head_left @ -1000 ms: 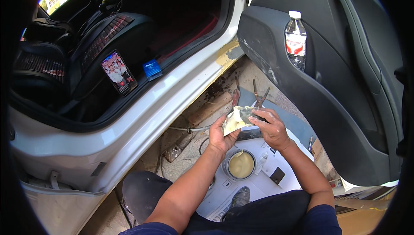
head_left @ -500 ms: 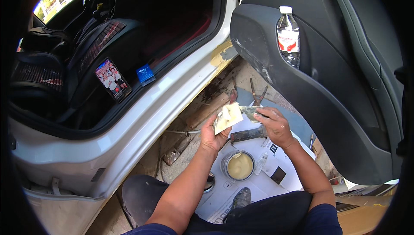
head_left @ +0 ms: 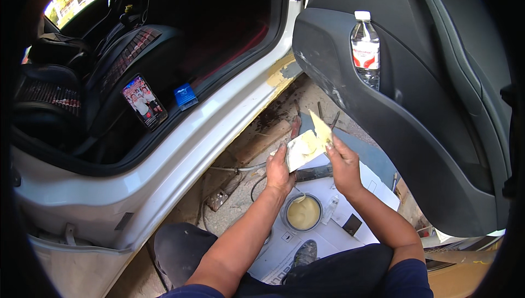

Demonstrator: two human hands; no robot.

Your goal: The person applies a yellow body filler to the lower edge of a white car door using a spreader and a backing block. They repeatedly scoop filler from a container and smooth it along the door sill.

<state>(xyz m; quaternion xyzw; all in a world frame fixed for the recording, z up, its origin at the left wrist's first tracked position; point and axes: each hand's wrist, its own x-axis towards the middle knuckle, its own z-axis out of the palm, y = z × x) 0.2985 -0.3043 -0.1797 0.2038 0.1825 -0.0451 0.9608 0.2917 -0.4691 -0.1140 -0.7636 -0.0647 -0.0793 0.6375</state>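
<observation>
My left hand (head_left: 280,172) grips a pale rectangular board (head_left: 299,155) smeared with cream-yellow body filler. Closed around a flat putty spreader (head_left: 320,126) is my right hand (head_left: 344,167); its blade stands tilted up, coated with the same filler, and meets the board's right end. Below both hands an open round tin (head_left: 304,212) of cream filler rests on a white cardboard sheet (head_left: 279,251). Beside the tin lies a small clear tube (head_left: 330,209). A dark cylindrical tool (head_left: 314,173) lies just under the board, partly hidden.
The car's white sill (head_left: 213,106) runs along the left, with yellow filler patches near the door hinge. A phone (head_left: 144,103) and a blue box (head_left: 185,97) sit inside it. The open door panel (head_left: 404,112) at right holds a water bottle (head_left: 365,52). Pliers (head_left: 296,126) lie beyond my hands.
My right hand has turned the spreader from lying flat to tilted upright, showing its filler-coated face. The board in my left hand has shifted slightly right and down.
</observation>
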